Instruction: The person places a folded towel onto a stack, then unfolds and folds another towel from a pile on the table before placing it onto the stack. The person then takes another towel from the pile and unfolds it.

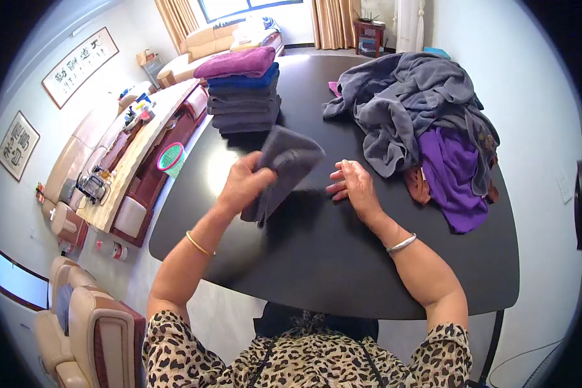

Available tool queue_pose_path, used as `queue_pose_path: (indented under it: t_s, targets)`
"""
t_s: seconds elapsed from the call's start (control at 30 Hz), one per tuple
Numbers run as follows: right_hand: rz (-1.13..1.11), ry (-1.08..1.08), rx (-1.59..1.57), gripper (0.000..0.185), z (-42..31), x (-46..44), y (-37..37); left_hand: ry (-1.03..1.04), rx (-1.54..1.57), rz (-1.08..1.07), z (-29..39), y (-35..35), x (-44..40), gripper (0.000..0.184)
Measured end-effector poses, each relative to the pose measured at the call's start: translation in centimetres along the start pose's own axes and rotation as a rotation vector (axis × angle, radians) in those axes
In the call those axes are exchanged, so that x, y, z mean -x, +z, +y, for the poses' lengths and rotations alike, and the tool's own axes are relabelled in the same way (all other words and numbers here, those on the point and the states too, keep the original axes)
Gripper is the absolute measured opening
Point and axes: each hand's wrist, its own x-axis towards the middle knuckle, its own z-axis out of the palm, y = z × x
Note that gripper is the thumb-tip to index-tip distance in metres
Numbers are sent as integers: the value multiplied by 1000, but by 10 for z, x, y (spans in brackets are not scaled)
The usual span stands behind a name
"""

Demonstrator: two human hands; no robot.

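My left hand (244,184) grips a folded dark grey towel (291,158), which is tilted up off the black table (343,258). Just to the right, my right hand (357,189) hovers with its fingers stretched out and nothing in them. Beyond my left hand stands a stack of folded towels (244,107), grey ones below, then blue, with a purple-pink towel (236,63) on top. At the right lies a loose heap of grey towels (407,103), with a purple cloth (452,178) hanging over its near side and a brown piece partly hidden beneath.
Left of the table, a green and pink basket (171,158) stands close to the edge. Farther left is a long wooden tea table (129,161) with items on it. A beige armchair (94,330) is at lower left, and a wall (543,129) runs along the right.
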Motion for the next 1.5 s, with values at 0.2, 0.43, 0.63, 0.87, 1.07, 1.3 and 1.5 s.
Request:
queue_pose_path:
  t_s: [0.2,0.43,0.63,0.87,1.07,1.3,1.5]
  targets:
    - [-265,58,54,26,-11,5,3,-246,619,-74,-1,1,-4,26]
    - [-493,-8,-58,20,-16,17,13,-82,344,-211,3,31,9,48]
    - [-532,-94,-165,32,-32,34,25,127,17,-304,-1,24,8,51]
    - [-240,-131,38,27,-7,18,9,-354,537,-53,5,-38,-8,39]
    - [-342,-115,170,24,-7,20,15,144,321,302,47,-119,-69,37]
    - [-427,-87,253,22,-5,18,16,1024,-928,744,106,-154,-200,41]
    - [-441,3,258,21,-5,14,16,648,-1082,232,-1,-161,-250,58]
